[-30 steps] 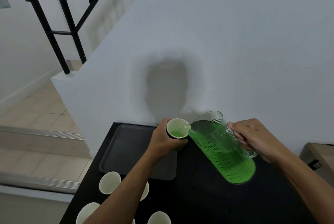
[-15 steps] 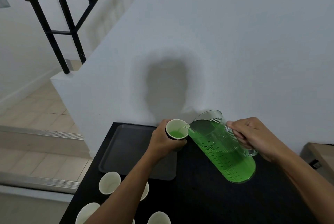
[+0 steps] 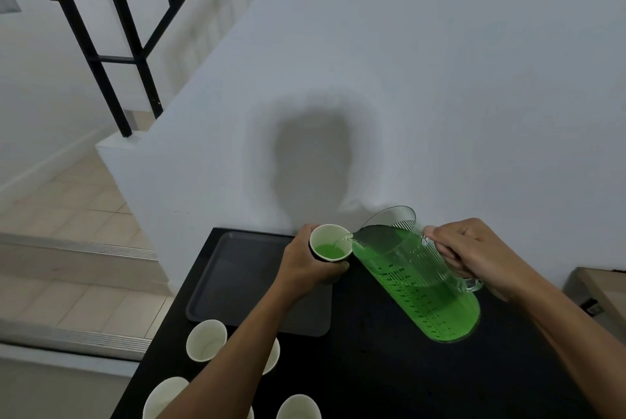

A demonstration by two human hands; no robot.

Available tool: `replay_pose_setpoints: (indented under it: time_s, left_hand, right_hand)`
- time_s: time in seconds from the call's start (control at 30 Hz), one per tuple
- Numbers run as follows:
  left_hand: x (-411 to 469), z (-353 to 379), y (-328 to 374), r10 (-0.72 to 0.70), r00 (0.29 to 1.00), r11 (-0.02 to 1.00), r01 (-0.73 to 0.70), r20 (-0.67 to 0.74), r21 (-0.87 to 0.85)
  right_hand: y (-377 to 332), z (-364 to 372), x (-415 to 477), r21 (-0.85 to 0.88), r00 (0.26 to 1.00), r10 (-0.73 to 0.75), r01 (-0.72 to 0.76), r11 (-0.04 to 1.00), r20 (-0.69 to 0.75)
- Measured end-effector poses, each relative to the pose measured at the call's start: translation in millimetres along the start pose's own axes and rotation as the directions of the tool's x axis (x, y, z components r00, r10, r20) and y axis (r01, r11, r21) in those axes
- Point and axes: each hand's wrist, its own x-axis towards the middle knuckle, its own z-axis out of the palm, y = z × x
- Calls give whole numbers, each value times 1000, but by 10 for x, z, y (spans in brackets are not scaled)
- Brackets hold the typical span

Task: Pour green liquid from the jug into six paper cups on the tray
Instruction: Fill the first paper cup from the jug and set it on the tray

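At the far right corner of the dark grey rectangular tray (image 3: 237,276), the left hand (image 3: 305,266) is gripping a white paper cup (image 3: 330,236) holding shallow green liquid (image 3: 330,252), the right hand (image 3: 474,256) is gripping the handle of the tilted, largely full clear ribbed jug (image 3: 416,283), and the left forearm (image 3: 237,361) is partly hiding empty white cups (image 3: 206,340) standing before the tray.

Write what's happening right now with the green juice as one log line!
step: pouring | left hand: holds paper cup | right hand: tilts jug | fill: part full, green | spare cups: empty, off tray
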Motion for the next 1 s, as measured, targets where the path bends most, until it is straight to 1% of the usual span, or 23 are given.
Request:
replay_pose_setpoints:
  time_s: [1.0]
  left_hand:
    - [-27, 8, -99, -16, 1000, 1000, 16, 0, -20]
  right_hand:
    - [-62, 35, -21, -27, 1000, 22, -22, 999, 14]
